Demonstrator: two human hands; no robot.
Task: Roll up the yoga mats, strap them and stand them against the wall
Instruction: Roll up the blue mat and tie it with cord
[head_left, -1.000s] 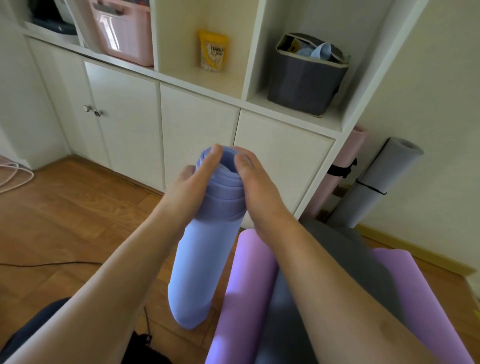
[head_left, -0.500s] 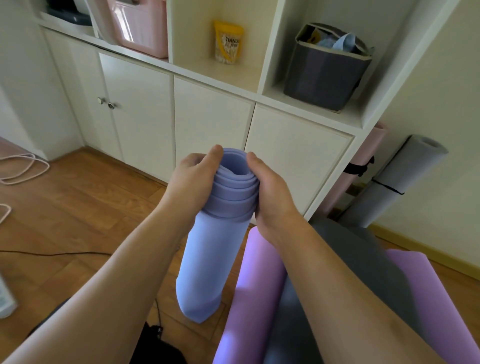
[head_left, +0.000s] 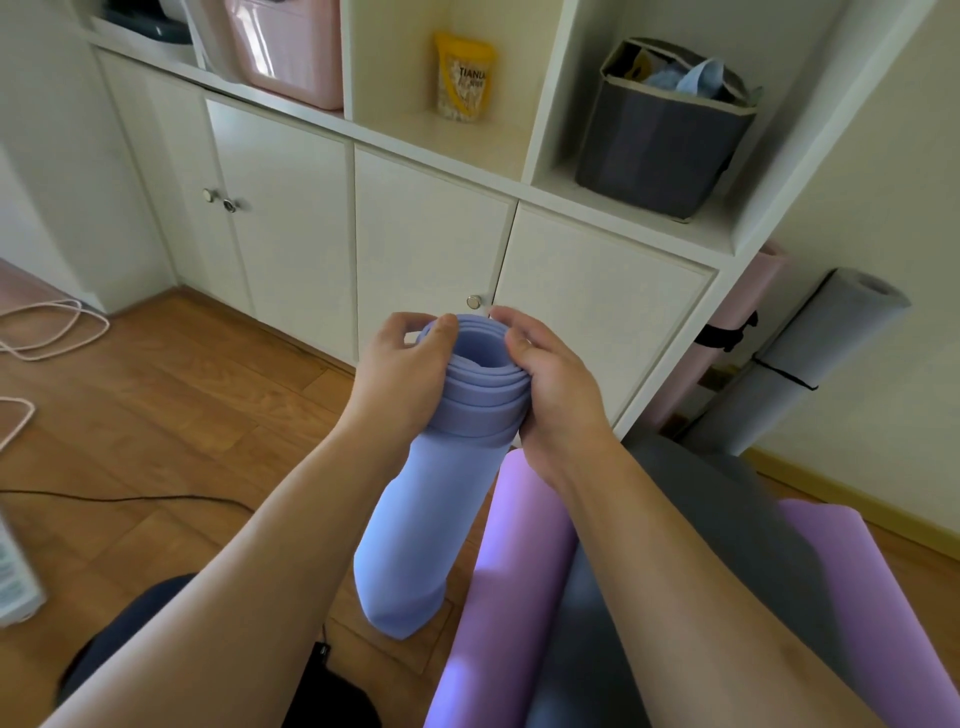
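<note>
Both hands' fingers (head_left: 445, 323) around the blue mat (head_left: 415, 525) top, fingertips partly hidden behind.

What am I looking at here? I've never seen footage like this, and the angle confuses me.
The camera sits on a person's head and looks forward and down, so the two bare arms are the wearer's own. The left hand and right hand grip the top of a rolled blue yoga mat, which stands on end on the wooden floor. A purple mat lies beside it. A pink rolled mat and a grey rolled mat, each with a dark strap, already lean by the wall next to the white cabinet.
</note>
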